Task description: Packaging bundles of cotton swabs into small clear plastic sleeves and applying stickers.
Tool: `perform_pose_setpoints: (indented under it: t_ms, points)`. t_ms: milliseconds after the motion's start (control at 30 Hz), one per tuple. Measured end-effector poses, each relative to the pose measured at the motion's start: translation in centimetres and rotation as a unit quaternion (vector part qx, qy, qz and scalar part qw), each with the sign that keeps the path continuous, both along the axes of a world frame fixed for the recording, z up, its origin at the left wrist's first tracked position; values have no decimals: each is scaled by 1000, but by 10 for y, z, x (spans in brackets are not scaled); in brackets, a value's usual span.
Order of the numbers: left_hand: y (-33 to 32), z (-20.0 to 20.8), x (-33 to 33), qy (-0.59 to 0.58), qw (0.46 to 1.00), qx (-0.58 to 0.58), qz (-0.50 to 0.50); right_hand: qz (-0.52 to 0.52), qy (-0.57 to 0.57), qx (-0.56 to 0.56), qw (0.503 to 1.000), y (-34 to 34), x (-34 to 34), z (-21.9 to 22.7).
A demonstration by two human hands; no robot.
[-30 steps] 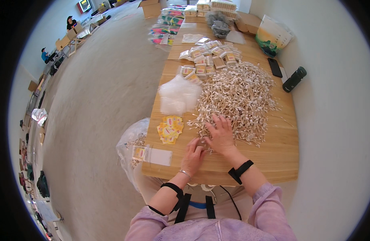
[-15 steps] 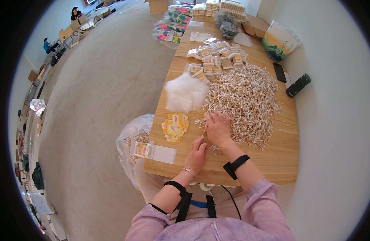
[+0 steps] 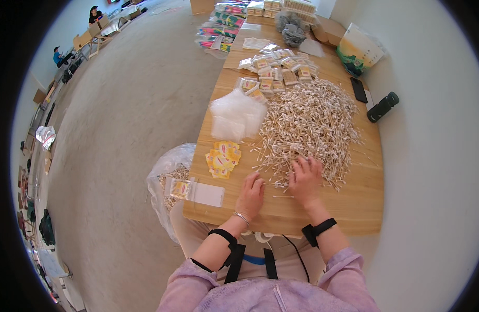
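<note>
The right hand (image 3: 306, 182), fingers slightly apart, touches the cotton swab heap (image 3: 313, 125) at its six-o'clock edge. Toward the heap's seven o'clock, the left hand (image 3: 251, 195) has curled fingers (whether on anything, I cannot tell).

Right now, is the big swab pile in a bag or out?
Out: the swabs lie heaped loose on the table.

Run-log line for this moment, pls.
left hand: by cotton swab pile, grip unclear | right hand: at pile's near edge | yellow cards: on table, left of pile
</note>
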State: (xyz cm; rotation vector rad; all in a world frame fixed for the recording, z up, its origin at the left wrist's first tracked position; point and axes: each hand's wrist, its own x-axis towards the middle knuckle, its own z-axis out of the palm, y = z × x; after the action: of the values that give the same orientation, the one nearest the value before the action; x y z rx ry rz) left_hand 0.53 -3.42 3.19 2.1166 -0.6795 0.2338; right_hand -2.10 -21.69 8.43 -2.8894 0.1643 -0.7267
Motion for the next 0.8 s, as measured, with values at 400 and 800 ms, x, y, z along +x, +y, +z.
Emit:
perform_pose_setpoints:
  t_ms: [400,800]
  points:
    - [-19,7,43,15,997,-5,76,35,3,-16,999,6,-19,-1]
    - [9,5,28,14,999,37,15,9,26,-14,1000,-9,-9,-25]
